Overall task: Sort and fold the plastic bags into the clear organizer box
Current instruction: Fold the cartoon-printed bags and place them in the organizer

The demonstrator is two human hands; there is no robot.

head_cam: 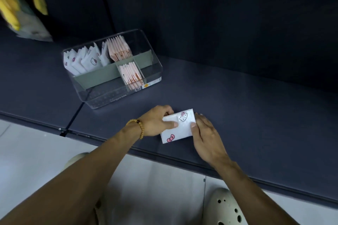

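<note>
While a folded white bag (180, 126) printed with a cartoon cat face and a pink bow lies flat near the front edge of the dark desk (247, 115), it is held from both sides. The left hand (157, 122), with a beaded bracelet (138, 126) worn at the wrist, is curled around the bag's left edge, its thumb laid on top; that grip is clamped on the bag. The right hand (204, 133) is set against the bag's right edge, with the thumb pressed onto the top surface and the fingers laid along the side, so the bag is pinched there too. Farther back and to the left, well apart from the hands, the clear organizer box (117, 86) is seen on the desk. Its rear compartments are filled with upright folded white bags (86, 61) and pink bags (118, 48), and more pink ones (130, 75) are stood in a front compartment. Pale perforated shoes (228, 208) are seen on the floor below the desk edge.
</note>
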